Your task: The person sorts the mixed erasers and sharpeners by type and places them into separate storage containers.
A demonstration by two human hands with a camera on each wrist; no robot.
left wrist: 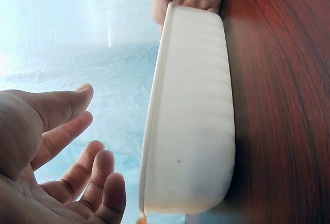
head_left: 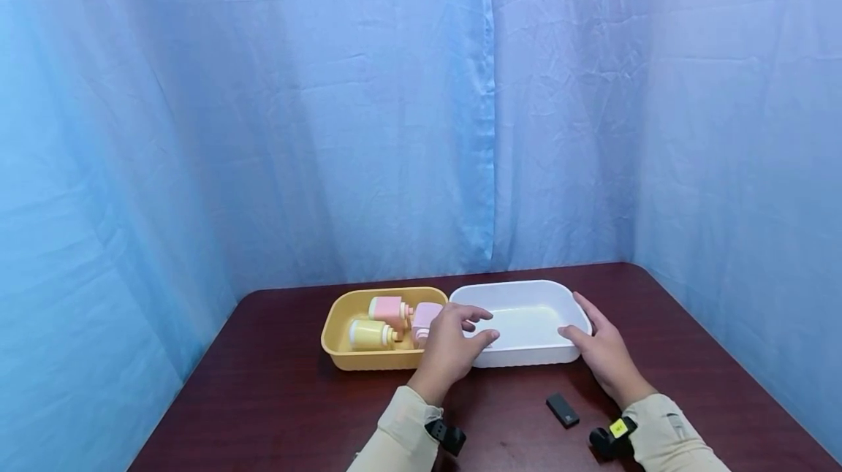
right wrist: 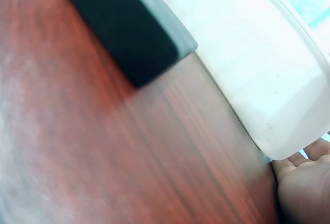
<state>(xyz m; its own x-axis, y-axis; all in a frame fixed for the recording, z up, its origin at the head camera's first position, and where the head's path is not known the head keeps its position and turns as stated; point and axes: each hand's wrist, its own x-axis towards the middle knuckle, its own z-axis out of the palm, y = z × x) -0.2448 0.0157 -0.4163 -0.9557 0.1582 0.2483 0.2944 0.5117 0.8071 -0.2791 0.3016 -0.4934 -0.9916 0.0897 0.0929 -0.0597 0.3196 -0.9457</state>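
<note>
A white plastic tray stands on the table, and my right hand holds its right end, thumb over the rim and fingers along the outside. My left hand hovers over the tray's left end with fingers loosely bent and nothing in them. In the left wrist view, a gap shows between those fingers and the tray's rim. Just left of it stands a yellow tray with a pink bottle, a yellow bottle and a lilac bottle lying in it; my left hand partly hides the lilac one.
A small dark rectangular block lies on the brown table in front of the white tray, between my forearms. Blue curtains hang behind the table and on both sides.
</note>
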